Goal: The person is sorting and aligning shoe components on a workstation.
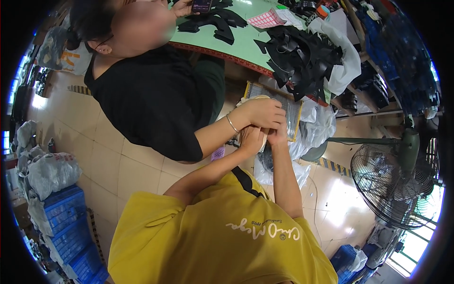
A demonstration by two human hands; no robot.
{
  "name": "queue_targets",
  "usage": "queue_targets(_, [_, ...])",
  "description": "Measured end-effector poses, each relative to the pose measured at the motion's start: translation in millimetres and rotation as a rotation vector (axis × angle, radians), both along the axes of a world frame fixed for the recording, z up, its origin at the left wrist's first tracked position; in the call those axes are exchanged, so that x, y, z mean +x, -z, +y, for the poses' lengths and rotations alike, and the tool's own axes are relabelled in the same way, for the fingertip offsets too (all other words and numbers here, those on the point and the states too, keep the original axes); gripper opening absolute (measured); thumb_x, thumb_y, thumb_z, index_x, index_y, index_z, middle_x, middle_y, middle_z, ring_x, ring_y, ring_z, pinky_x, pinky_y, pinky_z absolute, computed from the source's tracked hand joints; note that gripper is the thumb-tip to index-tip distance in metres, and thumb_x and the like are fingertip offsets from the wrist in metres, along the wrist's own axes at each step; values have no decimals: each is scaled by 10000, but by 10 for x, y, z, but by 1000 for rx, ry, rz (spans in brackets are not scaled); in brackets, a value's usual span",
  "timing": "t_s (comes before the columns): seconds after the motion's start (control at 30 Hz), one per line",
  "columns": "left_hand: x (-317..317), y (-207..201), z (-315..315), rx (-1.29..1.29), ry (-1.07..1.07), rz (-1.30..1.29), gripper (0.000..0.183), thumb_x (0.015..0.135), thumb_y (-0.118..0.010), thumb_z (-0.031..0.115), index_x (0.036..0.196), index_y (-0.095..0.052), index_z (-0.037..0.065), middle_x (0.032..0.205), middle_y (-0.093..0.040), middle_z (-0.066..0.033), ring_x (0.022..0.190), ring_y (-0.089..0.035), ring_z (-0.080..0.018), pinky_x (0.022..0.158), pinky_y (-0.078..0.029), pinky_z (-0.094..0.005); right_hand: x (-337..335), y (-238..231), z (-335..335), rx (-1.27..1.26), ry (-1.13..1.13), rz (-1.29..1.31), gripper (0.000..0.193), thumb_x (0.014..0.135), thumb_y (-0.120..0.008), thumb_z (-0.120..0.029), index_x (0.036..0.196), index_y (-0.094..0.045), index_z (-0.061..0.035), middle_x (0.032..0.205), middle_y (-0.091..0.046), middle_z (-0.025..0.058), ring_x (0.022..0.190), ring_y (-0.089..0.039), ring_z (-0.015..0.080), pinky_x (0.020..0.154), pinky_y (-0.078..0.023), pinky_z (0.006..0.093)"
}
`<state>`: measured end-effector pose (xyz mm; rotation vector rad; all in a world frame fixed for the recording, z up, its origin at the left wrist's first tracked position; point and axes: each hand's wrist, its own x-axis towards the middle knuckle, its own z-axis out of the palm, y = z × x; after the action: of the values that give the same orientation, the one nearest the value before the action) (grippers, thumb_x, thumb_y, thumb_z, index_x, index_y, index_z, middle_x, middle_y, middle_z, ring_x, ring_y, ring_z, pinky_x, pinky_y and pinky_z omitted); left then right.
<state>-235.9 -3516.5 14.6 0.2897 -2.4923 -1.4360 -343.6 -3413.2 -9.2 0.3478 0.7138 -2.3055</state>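
Observation:
In front of my chest, my left hand [253,140] and my right hand [277,136] are close together, both closed. A co-worker's hand [265,113], with a bracelet at the wrist, reaches in from the left and lies over and against mine. A cream-coloured, soft-looking piece [262,147] shows at the edge of my left hand; its kind is hidden by the hands. Most of my right hand's fingers are covered. Just beyond the hands stands a wire rack [294,111] with yellow edges.
A co-worker in a black shirt [146,94] is at my left, with a phone [201,5] in the other hand. The green table [246,42] holds black cut pieces [302,59]. A large fan [397,180] stands at right, blue crates [71,227] at left, plastic bags [319,128] beside the rack.

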Motion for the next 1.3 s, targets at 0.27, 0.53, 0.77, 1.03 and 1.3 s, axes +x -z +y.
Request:
queue_targets(0.27, [67, 38, -108, 58, 44, 80, 455, 883, -482, 12, 1326, -583, 29, 1322, -533, -297, 1268, -459, -457, 1058, -356, -514, 2, -55, -166, 36, -92, -42, 592, 1063, -356, -473, 1380, -472, 14, 1346, -585, 170, 1236, -573, 295, 1081, -438, 410])
queue_targets(0.53, [159, 33, -159, -36, 46, 195, 487, 855, -495, -13, 1320, -613, 77, 1326, -538, -259, 1272, -468, -416, 1083, -349, -493, 98, -256, -240, 80, -116, -73, 555, 1064, -360, -427, 1366, -482, 22, 1344, -581, 181, 1235, -568, 307, 1094, -428, 421])
queue_targets(0.77, [181, -56, -109, 1, 96, 136, 473, 872, -488, -13, 1317, -613, 89, 1295, -557, -239, 1231, -487, -404, 1046, -373, -480, 152, -216, -99, 214, -113, -37, 383, 1038, -421, -183, 1327, -473, 64, 1256, -600, 199, 1160, -611, 296, 1003, -515, 410])
queue_targets(1.03, [179, -69, -110, 30, 108, 146, 478, 856, -486, -26, 1304, -612, 81, 1354, -512, -243, 1258, -456, -424, 1093, -341, -481, 178, -329, -118, 281, -25, -51, 385, 1056, -423, -204, 1328, -489, 60, 1272, -603, 189, 1151, -616, 289, 1004, -511, 393])
queue_targets(1.3, [56, -283, -150, -19, 69, 209, 480, 837, -504, -5, 1310, -586, 9, 1340, -487, -214, 1230, -466, -393, 1080, -345, -467, 148, -404, -100, 263, -8, -24, 367, 1045, -460, -196, 1308, -518, 53, 1265, -620, 172, 1169, -602, 269, 1031, -482, 379])
